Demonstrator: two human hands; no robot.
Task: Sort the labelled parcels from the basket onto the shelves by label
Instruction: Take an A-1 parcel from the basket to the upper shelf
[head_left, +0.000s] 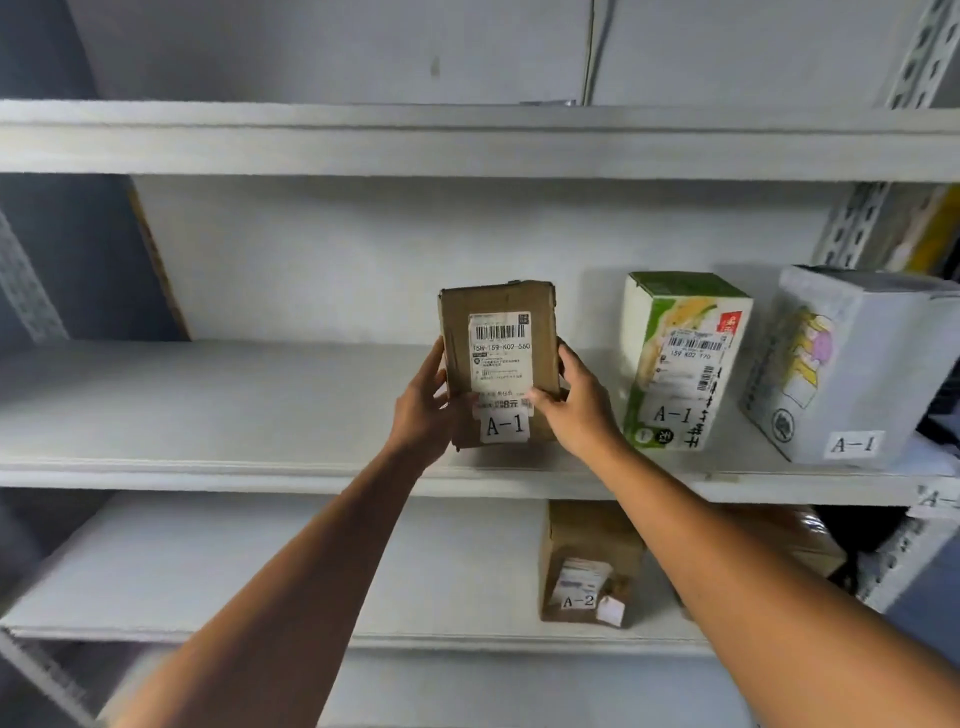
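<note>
Parcel (498, 338): marked A-1, upright near the front edge of the shelf (208, 410), left of a green box (680, 364).
Hands: left hand (423, 410) and right hand (576, 400), fingers clamped on its sides.
Risk: tall and narrow; let go this near the edge, it may tip forward and fall.

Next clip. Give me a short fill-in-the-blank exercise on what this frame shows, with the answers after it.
1. The brown parcel held by the left hand and the right hand is labelled ____.
2. On the middle shelf, the green-and-white box stands to the ____ of the brown parcel.
3. The brown box on the shelf below is labelled ____.

Missing words: A-1; right; A-2.
</note>
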